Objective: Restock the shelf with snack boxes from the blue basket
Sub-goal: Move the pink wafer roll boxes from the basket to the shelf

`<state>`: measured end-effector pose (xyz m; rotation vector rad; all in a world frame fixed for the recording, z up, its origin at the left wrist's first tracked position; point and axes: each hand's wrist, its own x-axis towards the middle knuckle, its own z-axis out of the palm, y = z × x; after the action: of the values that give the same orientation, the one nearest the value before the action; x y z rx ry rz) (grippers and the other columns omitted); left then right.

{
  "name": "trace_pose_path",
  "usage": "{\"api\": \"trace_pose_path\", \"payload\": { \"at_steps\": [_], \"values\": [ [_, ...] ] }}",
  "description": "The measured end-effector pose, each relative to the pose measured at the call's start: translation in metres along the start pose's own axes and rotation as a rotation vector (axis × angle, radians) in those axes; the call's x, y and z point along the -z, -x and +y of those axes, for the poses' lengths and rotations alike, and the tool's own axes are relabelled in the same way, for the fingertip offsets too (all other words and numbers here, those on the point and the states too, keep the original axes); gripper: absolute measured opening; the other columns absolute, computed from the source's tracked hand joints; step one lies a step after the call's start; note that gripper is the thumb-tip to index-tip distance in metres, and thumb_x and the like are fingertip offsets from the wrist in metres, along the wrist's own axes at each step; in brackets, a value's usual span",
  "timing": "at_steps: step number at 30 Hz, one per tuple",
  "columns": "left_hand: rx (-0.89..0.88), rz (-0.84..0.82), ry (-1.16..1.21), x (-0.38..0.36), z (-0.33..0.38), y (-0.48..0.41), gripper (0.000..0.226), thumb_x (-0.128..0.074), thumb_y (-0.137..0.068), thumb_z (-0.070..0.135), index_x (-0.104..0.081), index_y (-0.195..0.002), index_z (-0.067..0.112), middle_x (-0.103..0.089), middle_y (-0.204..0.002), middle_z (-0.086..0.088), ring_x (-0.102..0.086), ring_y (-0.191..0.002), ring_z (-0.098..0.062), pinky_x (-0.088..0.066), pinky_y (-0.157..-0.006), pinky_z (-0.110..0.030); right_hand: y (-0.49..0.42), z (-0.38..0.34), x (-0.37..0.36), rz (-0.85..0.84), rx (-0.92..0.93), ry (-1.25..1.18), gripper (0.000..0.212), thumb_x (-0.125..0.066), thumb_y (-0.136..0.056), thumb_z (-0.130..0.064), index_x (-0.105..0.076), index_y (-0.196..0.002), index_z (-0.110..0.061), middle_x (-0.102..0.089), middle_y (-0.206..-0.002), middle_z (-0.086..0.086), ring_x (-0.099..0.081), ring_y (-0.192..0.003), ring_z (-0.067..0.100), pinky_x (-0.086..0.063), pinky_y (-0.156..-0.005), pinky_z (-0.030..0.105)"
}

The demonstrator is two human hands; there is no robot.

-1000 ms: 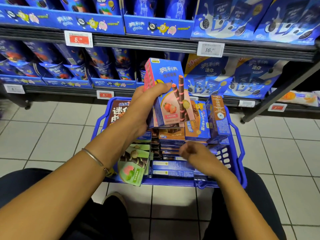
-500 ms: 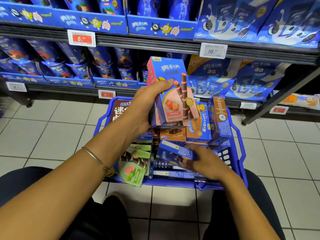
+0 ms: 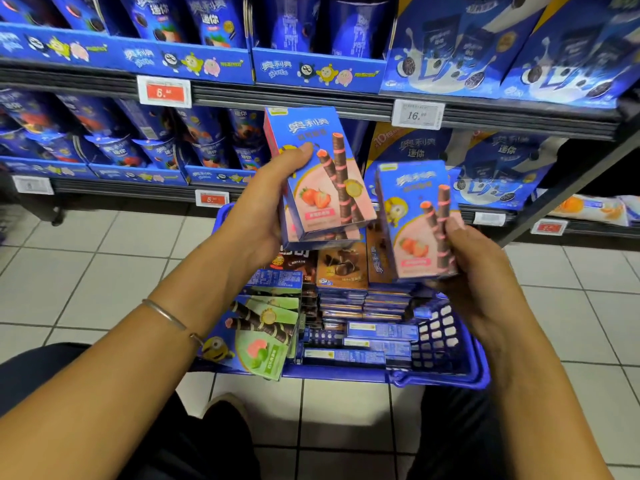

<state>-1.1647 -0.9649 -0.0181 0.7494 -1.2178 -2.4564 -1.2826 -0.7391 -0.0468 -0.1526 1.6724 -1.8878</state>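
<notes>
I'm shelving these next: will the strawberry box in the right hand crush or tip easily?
Probably stiff: the strawberry box shows flat faces and sharp edges in the right hand. Likely light, since one hand alone holds it up. Tall and narrow, it may tip when stood on end.

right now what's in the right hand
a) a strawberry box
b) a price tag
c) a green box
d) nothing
A: the right hand grips a strawberry box upright above the blue basket, while the left hand grips more strawberry boxes.
</notes>
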Motion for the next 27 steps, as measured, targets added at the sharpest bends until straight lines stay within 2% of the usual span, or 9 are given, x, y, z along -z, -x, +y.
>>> {"api": "trace_pose_path", "payload": {
  "at_steps": [2,4,6,9,12,17,19,22,27],
  "values": [
    [0.04,0.009,-0.042,-0.002,-0.002,0.003,0.018,-0.064,-0.101,0.036,-0.072,-0.106,0.02,-0.081,-0.099,-0.006,-0.08,-0.085,-0.03,-0.063,-0.063,-0.048,0.002,-0.013,-0.002,0.007,0.02,-0.17,0.029,-0.053,-0.102,-0.031,-0.07,-0.118,-0.013,-0.076,-0.11,0.008,-0.074,-0.093,0.023,-0.061,-0.078,0.043],
    [0.059,0.01,-0.076,-0.005,-0.006,0.004,0.023,-0.066,-0.099,0.036,-0.073,-0.111,0.018,-0.081,-0.103,-0.01,-0.079,-0.086,-0.031,-0.065,-0.066,-0.049,0.003,-0.022,-0.004,-0.045,0.046,-0.342,0.026,-0.052,-0.101,-0.025,-0.076,-0.106,-0.016,-0.077,-0.1,0.002,-0.075,-0.086,0.017,-0.062,-0.071,0.035],
    [0.046,-0.006,-0.126,-0.009,-0.012,0.005,0.023,-0.068,-0.098,0.034,-0.075,-0.111,0.016,-0.079,-0.113,-0.015,-0.078,-0.09,-0.032,-0.066,-0.076,-0.051,0.004,-0.025,-0.015,-0.105,0.048,-0.4,0.03,-0.051,-0.101,-0.024,-0.081,-0.099,-0.017,-0.077,-0.1,0.001,-0.075,-0.087,0.015,-0.06,-0.073,0.031],
    [0.057,-0.062,-0.136,-0.014,-0.019,0.009,0.029,-0.072,-0.087,0.039,-0.08,-0.106,0.018,-0.079,-0.113,-0.014,-0.079,-0.092,-0.029,-0.065,-0.074,-0.045,0.006,-0.02,-0.039,-0.132,0.029,-0.306,0.036,-0.048,-0.103,-0.031,-0.076,-0.113,-0.01,-0.074,-0.117,0.011,-0.07,-0.103,0.025,-0.055,-0.091,0.041],
    [0.061,-0.115,-0.154,-0.015,-0.023,0.01,0.042,-0.072,-0.081,0.053,-0.082,-0.109,0.023,-0.079,-0.116,-0.009,-0.079,-0.099,-0.027,-0.065,-0.076,-0.043,0.006,-0.011,-0.057,-0.138,0.022,-0.204,0.043,-0.049,-0.103,-0.038,-0.066,-0.128,-0.008,-0.069,-0.124,0.017,-0.066,-0.111,0.032,-0.048,-0.097,0.052],
    [0.011,0.09,-0.3,-0.017,-0.029,0.008,0.094,-0.062,-0.064,0.08,-0.068,-0.133,0.016,-0.08,-0.113,-0.006,-0.079,-0.101,-0.028,-0.064,-0.087,-0.056,0.012,0.0,-0.063,-0.26,0.051,-0.181,0.033,-0.053,-0.102,-0.041,-0.068,-0.126,-0.024,-0.072,-0.123,0.011,-0.07,-0.114,0.029,-0.056,-0.095,0.053],
    [-0.007,0.137,-0.313,-0.018,-0.033,0.007,0.092,-0.051,-0.066,0.085,-0.07,-0.129,0.021,-0.08,-0.113,-0.004,-0.078,-0.103,-0.026,-0.062,-0.094,-0.054,0.013,0.003,-0.063,-0.263,0.062,-0.144,0.027,-0.054,-0.103,-0.038,-0.07,-0.123,-0.027,-0.073,-0.121,0.009,-0.07,-0.113,0.028,-0.057,-0.095,0.051],
    [0.01,0.222,-0.312,-0.017,-0.036,0.004,0.08,-0.032,-0.087,0.086,-0.076,-0.121,0.028,-0.08,-0.116,-0.004,-0.075,-0.111,-0.029,-0.055,-0.104,-0.055,0.013,0.007,-0.063,-0.216,0.05,-0.097,0.03,-0.055,-0.103,-0.039,-0.069,-0.122,-0.02,-0.075,-0.117,0.01,-0.072,-0.109,0.027,-0.06,-0.089,0.045],
    [-0.022,0.308,-0.315,-0.007,-0.043,-0.003,0.074,-0.022,-0.101,0.077,-0.075,-0.121,0.031,-0.079,-0.117,-0.002,-0.074,-0.113,-0.028,-0.054,-0.105,-0.054,0.012,0.014,-0.068,-0.149,0.02,-0.112,0.029,-0.056,-0.102,-0.034,-0.069,-0.118,-0.015,-0.075,-0.113,0.014,-0.074,-0.104,0.028,-0.06,-0.079,0.042]
  ]
}}
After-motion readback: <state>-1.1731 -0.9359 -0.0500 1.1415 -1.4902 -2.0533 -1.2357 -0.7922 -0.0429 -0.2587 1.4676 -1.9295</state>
